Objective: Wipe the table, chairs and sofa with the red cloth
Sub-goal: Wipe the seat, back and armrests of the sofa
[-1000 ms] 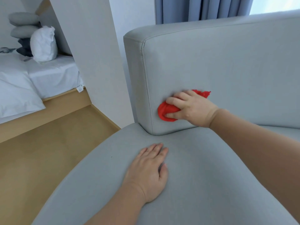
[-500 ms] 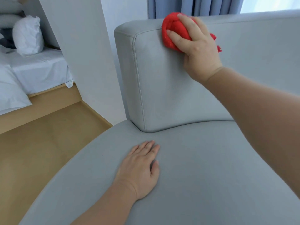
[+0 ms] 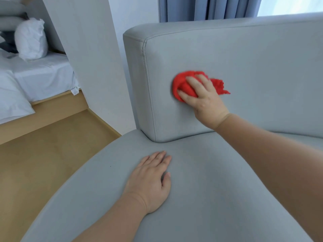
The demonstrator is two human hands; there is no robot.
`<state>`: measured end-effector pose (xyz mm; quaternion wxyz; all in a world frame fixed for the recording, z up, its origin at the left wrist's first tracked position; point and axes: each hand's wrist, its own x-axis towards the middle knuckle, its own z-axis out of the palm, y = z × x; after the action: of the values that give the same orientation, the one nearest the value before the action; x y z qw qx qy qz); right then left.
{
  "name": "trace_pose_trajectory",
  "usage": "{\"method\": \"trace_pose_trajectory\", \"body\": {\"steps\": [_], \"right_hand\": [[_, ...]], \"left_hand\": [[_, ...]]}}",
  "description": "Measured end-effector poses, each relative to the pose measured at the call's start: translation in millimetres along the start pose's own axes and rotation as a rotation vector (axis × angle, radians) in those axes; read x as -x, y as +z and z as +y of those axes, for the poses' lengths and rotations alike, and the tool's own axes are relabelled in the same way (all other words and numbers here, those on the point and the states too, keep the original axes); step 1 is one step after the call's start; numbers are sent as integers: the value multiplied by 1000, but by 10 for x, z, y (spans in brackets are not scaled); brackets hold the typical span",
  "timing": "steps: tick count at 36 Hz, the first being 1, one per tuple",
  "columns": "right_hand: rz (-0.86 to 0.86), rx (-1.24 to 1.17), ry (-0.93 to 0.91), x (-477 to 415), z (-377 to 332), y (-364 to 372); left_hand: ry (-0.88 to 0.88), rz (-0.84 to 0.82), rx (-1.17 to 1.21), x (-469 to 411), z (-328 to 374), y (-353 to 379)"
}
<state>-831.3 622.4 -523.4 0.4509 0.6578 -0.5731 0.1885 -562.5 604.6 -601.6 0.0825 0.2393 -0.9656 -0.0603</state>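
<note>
A grey fabric sofa [image 3: 262, 70] fills most of the view, its backrest upright and its seat curving toward me. My right hand [image 3: 204, 100] grips the bunched red cloth [image 3: 183, 84] and presses it against the middle of the backrest, near its left end. A frayed corner of the cloth sticks out to the right of my fingers. My left hand [image 3: 150, 182] lies flat on the seat cushion, fingers straight and together, holding nothing.
A white wall panel [image 3: 90, 63] stands just left of the sofa. Beyond it is a bed [image 3: 35, 75] with white sheets and pillows on a wooden platform. Wooden floor [image 3: 43, 163] lies to the left. Blue curtains [image 3: 206, 7] hang behind the backrest.
My right hand with the red cloth rose from the lower backrest to its top edge, then came back down to mid-height. My left hand stayed flat on the seat.
</note>
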Motion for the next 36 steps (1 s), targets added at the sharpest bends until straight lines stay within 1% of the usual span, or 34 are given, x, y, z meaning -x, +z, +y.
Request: {"method": "trace_pose_trajectory", "body": {"steps": [2,4,8,10,14,16,20,22,25,33,36], "right_hand": [[-123,-6,-63,235,-73,82],[-286,16,-146,420,-132,99],[-586,36,-367,595,-170,12],[-669,50,-407,574,-178,-35],[-713,43,-413,495,-184,-65],[-697,50,-428,496,-179,-109],[-658,90,-376,448,-34,-202],[-635,116,-387,365,70,-232],[-539,133,-399,222,201,-301],[-255,125,-242,-122,476,-538],[-154,100,-131,-235,577,-618]], "left_hand": [[2,3,-2,0,-3,3],[1,10,3,-4,-2,4],[1,12,13,-1,-5,4],[6,15,10,-3,-11,11],[12,18,7,-13,-21,21],[8,22,18,-13,-24,28],[16,34,7,-9,-30,47],[23,44,8,-17,-25,35],[30,46,36,-8,-16,22],[1,3,41,3,-41,50],[6,9,32,3,-26,44]]}}
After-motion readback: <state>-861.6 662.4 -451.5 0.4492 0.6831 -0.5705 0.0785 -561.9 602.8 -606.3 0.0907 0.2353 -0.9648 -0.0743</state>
